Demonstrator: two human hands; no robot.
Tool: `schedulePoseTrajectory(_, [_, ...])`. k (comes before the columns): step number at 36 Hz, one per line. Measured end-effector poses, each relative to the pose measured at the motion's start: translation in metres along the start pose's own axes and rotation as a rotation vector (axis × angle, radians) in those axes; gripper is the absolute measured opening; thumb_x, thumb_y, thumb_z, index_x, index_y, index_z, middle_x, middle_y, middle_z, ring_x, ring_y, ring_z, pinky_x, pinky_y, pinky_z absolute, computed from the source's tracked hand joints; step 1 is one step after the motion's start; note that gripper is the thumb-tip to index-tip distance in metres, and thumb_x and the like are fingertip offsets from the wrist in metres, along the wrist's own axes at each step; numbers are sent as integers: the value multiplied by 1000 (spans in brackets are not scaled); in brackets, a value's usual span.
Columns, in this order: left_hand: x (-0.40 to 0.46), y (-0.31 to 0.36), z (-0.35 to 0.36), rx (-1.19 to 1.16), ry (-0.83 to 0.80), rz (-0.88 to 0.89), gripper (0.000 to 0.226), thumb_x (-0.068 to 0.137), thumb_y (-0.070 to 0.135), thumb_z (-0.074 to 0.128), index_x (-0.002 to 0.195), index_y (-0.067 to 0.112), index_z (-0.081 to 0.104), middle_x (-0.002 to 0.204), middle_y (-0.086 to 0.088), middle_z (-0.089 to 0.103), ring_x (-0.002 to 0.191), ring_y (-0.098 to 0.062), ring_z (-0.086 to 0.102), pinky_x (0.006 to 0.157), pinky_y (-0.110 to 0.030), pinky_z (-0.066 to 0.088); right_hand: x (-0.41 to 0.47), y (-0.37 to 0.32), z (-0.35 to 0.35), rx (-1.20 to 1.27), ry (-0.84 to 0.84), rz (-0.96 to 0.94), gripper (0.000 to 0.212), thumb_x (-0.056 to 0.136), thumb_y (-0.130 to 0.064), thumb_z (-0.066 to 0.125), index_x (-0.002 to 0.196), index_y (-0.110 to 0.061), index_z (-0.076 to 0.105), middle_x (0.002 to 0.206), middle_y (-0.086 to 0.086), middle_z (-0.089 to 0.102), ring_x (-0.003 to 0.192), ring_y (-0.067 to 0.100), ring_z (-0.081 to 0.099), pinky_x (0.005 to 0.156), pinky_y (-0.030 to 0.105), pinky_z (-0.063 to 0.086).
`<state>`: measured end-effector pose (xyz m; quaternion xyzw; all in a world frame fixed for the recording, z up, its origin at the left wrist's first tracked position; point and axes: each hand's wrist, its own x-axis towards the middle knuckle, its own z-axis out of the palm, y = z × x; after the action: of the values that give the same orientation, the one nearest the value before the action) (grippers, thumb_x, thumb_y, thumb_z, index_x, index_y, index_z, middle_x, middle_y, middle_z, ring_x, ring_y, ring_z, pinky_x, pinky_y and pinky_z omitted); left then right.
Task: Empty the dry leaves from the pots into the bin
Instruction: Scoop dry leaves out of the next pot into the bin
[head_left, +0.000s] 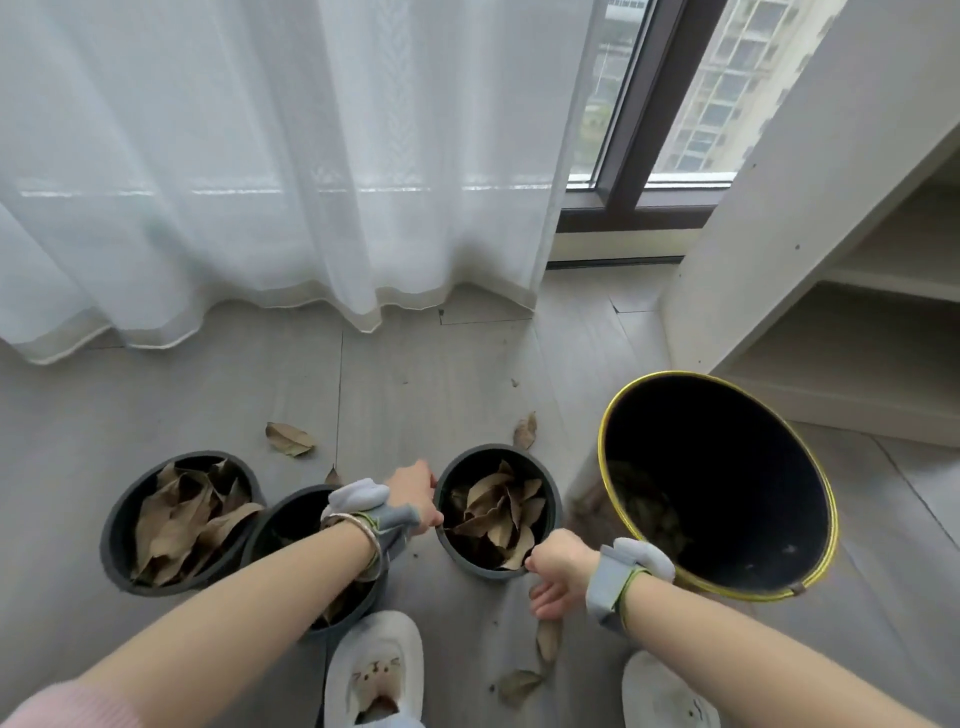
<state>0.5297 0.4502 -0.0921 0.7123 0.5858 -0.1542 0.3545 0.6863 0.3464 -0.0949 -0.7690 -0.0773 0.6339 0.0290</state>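
Observation:
Three dark grey pots stand on the floor. The right pot (550, 486) holds dry brown leaves (498, 512). My left hand (413, 493) grips its left rim and my right hand (558, 571) grips its near right rim. The middle pot (283, 519) lies partly under my left forearm. Filled with dry leaves, the left pot (117, 530) stands apart from my hands. A black bin with a yellow rim (826, 499) stands just right of the held pot, with some leaves at its bottom.
Loose dry leaves lie on the grey floor (431, 374), one at the back left (288, 439), one behind the held pot (525, 430), others near my slippers (379, 670). A white curtain (260, 182) hangs behind, and a white shelf unit (857, 312) stands right.

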Motion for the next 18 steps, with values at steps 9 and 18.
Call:
schedulePoseTrajectory(9, [-11, 7, 20, 97, 344, 177, 38, 98, 34, 42, 128, 9, 44, 130, -9, 51, 122, -24, 48, 100, -32, 38, -34, 3, -4, -732, 453, -491, 27, 96, -19, 42, 75, -5, 52, 95, 13, 66, 87, 30, 65, 72, 31, 49])
schedulePoseTrajectory(18, [-1, 26, 30, 215, 201, 322, 62, 86, 53, 55, 131, 11, 43, 132, -6, 50, 125, -22, 45, 103, -31, 38, -15, -17, -15, -1111, 555, -798, 41, 91, 2, 47, 130, -10, 40, 129, 9, 45, 120, 27, 47, 87, 35, 45])
